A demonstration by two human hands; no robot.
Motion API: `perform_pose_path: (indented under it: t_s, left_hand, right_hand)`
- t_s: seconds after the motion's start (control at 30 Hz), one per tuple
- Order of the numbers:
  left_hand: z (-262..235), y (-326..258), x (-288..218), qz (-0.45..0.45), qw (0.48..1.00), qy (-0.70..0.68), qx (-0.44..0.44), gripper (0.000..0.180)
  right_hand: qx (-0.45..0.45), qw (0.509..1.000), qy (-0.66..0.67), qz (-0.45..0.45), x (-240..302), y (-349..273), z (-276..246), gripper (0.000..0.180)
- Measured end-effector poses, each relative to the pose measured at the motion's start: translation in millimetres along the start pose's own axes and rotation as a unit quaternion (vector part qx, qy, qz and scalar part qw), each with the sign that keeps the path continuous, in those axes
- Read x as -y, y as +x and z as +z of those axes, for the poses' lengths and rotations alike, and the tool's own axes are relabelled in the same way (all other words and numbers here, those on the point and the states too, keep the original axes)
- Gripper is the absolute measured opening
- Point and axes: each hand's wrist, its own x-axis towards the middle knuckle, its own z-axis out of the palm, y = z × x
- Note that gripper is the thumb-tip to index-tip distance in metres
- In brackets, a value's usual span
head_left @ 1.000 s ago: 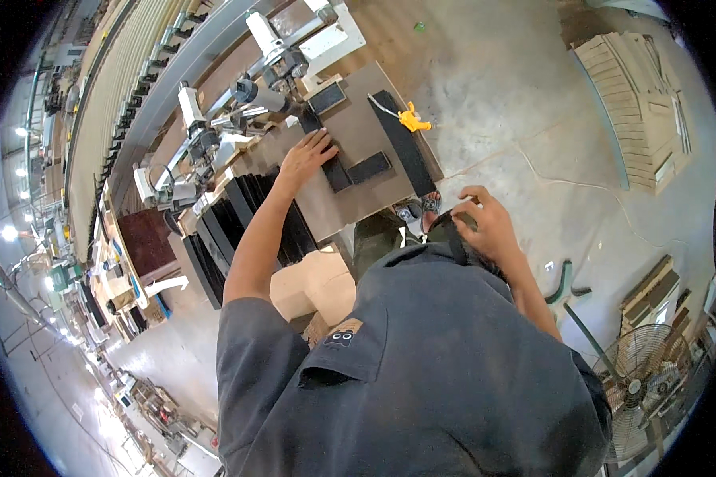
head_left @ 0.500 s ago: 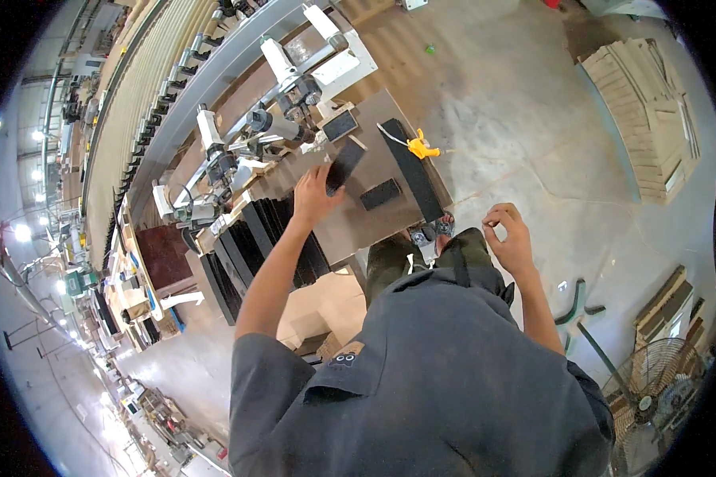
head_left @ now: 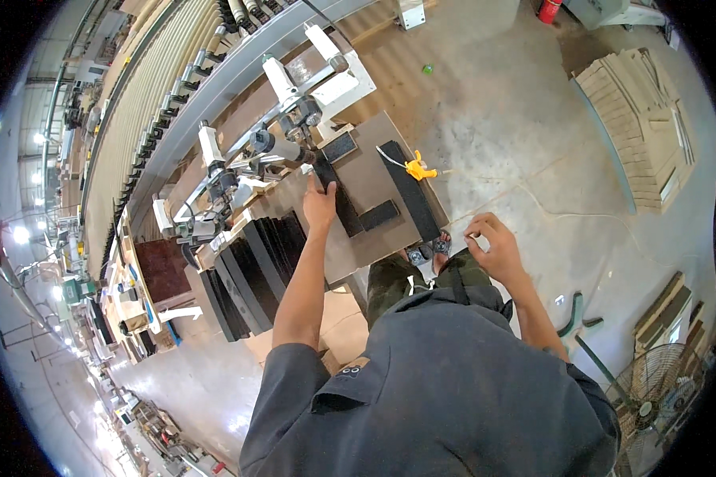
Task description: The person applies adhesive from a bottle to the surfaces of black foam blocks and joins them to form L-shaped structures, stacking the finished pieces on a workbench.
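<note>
My left hand grips the edge of a long black board, which lies on the brown worktable. The board's far end sits close to a grey cylindrical machine head. A short black block rests right of the board, near its closer end. Farther right lies a thicker black strip with a yellow tool on it; a thin pale nozzle sticks out of the tool. My right hand hangs in the air right of the table, thumb and fingertips pinched together. Whatever they hold is too small to make out.
Several black boards stand in a row at the table's left. White clamp units line the machine along the far side. A pallet of pale boards stands far right, a fan at lower right.
The black board in my left hand has swung round and now lies along the table, its far end by the machine head. My right hand has shifted slightly left and down, still pinched.
</note>
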Motion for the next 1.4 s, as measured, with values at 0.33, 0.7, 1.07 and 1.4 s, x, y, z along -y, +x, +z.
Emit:
perform_pose_path:
  t_s: [0.33,0.7,1.07,1.4]
  left_hand:
    - [-7.6,-145.3,19.9,0.005,0.992,-0.056,0.111,0.101]
    - [11.2,-150.0,37.5,0.056,0.994,-0.088,-0.038,0.092]
    - [18.6,-149.3,34.5,0.071,0.995,-0.056,-0.037,0.087]
    - [22.5,-152.1,44.6,0.084,0.993,-0.035,-0.079,0.083]
  right_hand:
    - [0.038,0.991,-0.094,0.087,-49.8,-22.7,18.1,0.058]
    - [0.268,0.914,-0.302,-0.045,-76.6,37.8,79.0,0.065]
    - [0.345,0.864,-0.361,-0.064,-92.3,37.2,62.3,0.075]
    - [0.344,0.854,-0.38,-0.087,-83.5,35.4,64.3,0.089]
